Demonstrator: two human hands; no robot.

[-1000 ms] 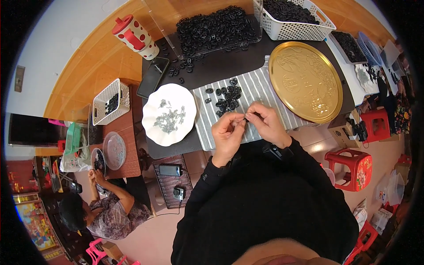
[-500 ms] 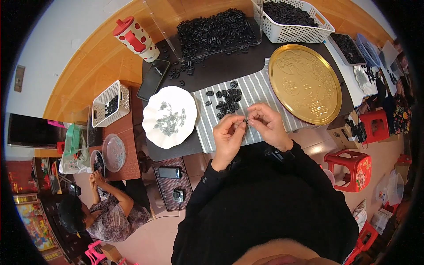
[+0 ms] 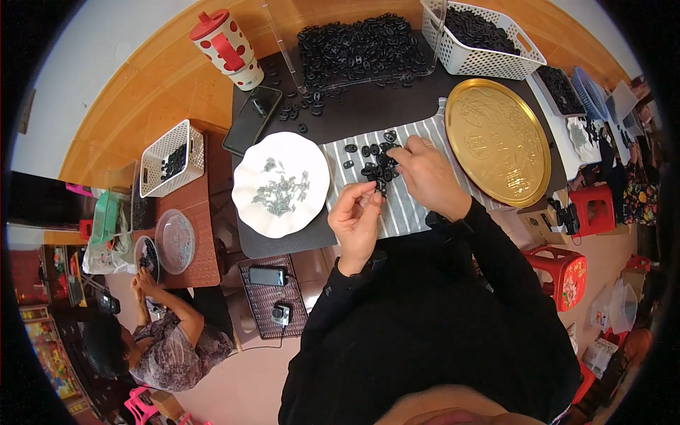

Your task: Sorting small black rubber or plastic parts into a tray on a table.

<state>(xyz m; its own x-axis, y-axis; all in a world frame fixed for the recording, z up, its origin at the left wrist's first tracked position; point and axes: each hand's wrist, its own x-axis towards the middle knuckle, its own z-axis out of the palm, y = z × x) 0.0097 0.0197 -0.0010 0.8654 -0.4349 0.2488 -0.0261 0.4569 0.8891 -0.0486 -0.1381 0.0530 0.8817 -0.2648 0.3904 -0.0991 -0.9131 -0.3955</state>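
A small pile of black oval pieces, each with holes, lies on a grey-and-white striped cloth in front of me. My left hand is at the pile's near left side, thumb and forefinger pinched together. Whatever is between those fingertips is too small to make out against the dark pieces. Over the pile's right side reaches my right hand, its bent fingertips together among the black pieces; their grip is partly hidden. Left of the cloth, a white scalloped plate holds many small grey-clear slivers.
Behind the cloth is a clear bin heaped with black pieces. A white basket, gold oval tray, dotted tumbler and dark phone surround the work area. Another person works at a side table on the left.
My hands have parted from a shared pinch over the cloth. The right hand has moved up onto the pile; the left has stayed low, near the pile's edge. The whole view has shifted slightly.
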